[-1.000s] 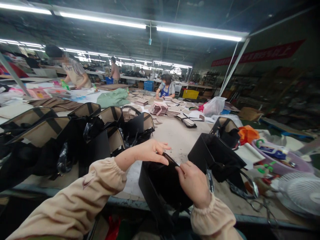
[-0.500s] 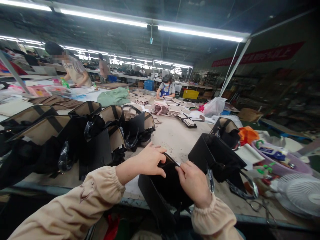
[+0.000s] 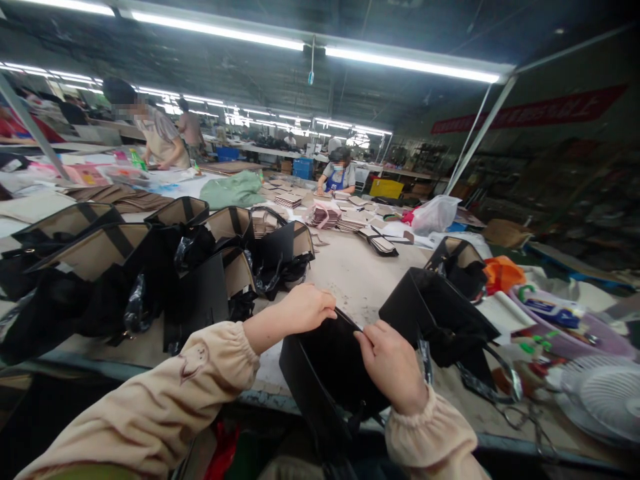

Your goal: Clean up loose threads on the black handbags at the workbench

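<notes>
- Beige sleeves point(image 3: 135, 400) nearest, gathered at both wrists, a small stitched motif on the left one
- Black bag point(image 3: 305, 383) at the front table edge, between the two hands, mouth up and tilted, inside dark (its lower part is too dark to read)
- Left hand point(image 3: 303, 310) grasping the bag's far rim near the corner, fingertips bunched together there
- Right hand point(image 3: 393, 363) also grasping, thumb and curled fingers pinching the same rim farther right
- Table point(image 3: 350, 263) under it all, pale top, scuffed
- White fan point(image 3: 605, 393) at right front, scissors point(image 3: 533, 420) lying just beside it
- Second bag point(image 3: 403, 303) just beyond the right hand, black, open, clear wrap on its handle
- Cluster of tan-lined bags point(image 3: 113, 247) on the left, black outside, mouths open, packed close
- Purple basin point(image 3: 613, 347) at right holding odds and ends, orange item point(image 3: 505, 273) near it
- Stacked panels point(image 3: 323, 215) mid-table, green cloth point(image 3: 233, 190) to their left, clear plastic bag point(image 3: 437, 215) to their right
- Co-worker in a blue apron point(image 3: 337, 179) past the panels, another in a pale apron point(image 3: 165, 140) farther left
- Yellow crate point(image 3: 386, 188) and blue crates point(image 3: 303, 168) behind, tube lights point(image 3: 220, 31) above, red banner point(image 3: 530, 113) far right
</notes>
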